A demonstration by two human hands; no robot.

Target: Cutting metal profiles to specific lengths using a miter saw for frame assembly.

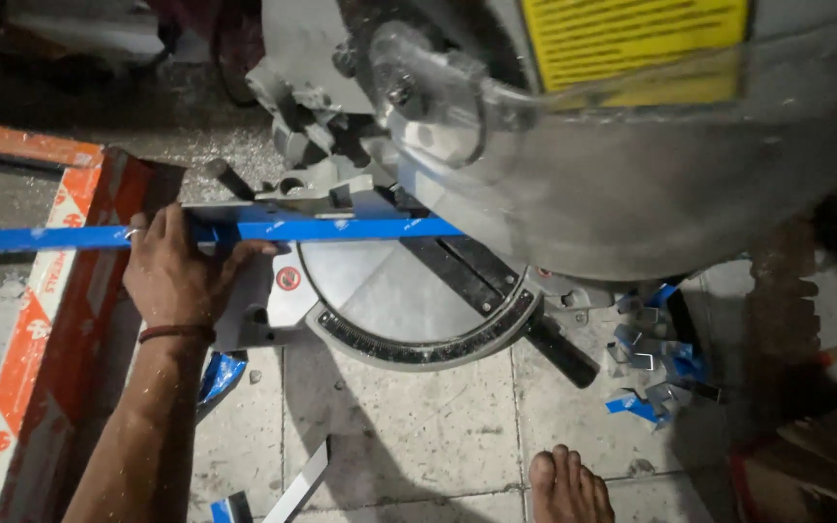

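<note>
Tiled floor [409, 426] beneath a mitre saw [409, 291]. My left hand [174, 276] presses flat, fingers curled over the blue-wrapped metal bar [341, 229], which runs from under my palm rightward along the saw's fence beneath the blade guard [632, 184]. My right hand is out of view.

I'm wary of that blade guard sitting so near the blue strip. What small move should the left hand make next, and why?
Probably press the blue strip firmly back against the saw's fence: the left hand already pins it across the round saw table, its end just under the blade guard.

left hand [178, 276] presses blue bar [244, 230] | on mitre saw [409, 300] (offcuts [653, 363] right)
</note>
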